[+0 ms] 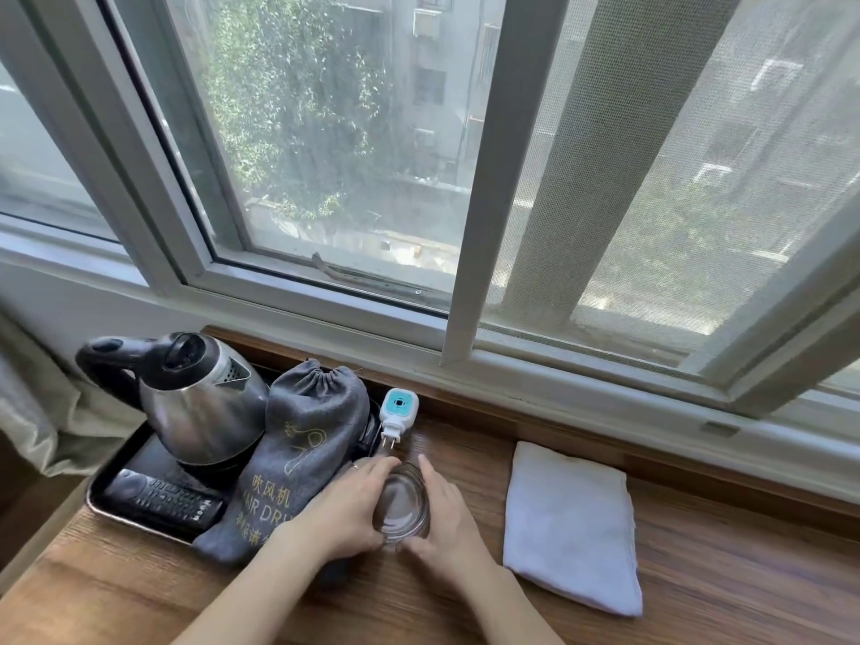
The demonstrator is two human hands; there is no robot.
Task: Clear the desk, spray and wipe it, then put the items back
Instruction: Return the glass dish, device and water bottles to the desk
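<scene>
On the left of the wooden surface (698, 584) a black tray (100, 500) carries a steel kettle (204, 407) with its spout aimed right and toward the window, and a remote (163, 502) lying long-ways left to right along the near edge; a grey drawstring bag (298, 453) slants from the far tray corner down to the near surface, neck away from the person, with a white plug-in device (395, 412) just beside it, prongs pointing near. Next comes a round glass dish (401, 502), mouth up, with no long axis to speak of — the left hand (344, 509) and right hand (446, 519) cup its two sides, fingers curved against the glass. To the right lies a folded white cloth (572, 523), long axis running near to far. No spray bottle shows, so I judge the wiping finished and the putting-back nearly complete — this dish seems among the last
</scene>
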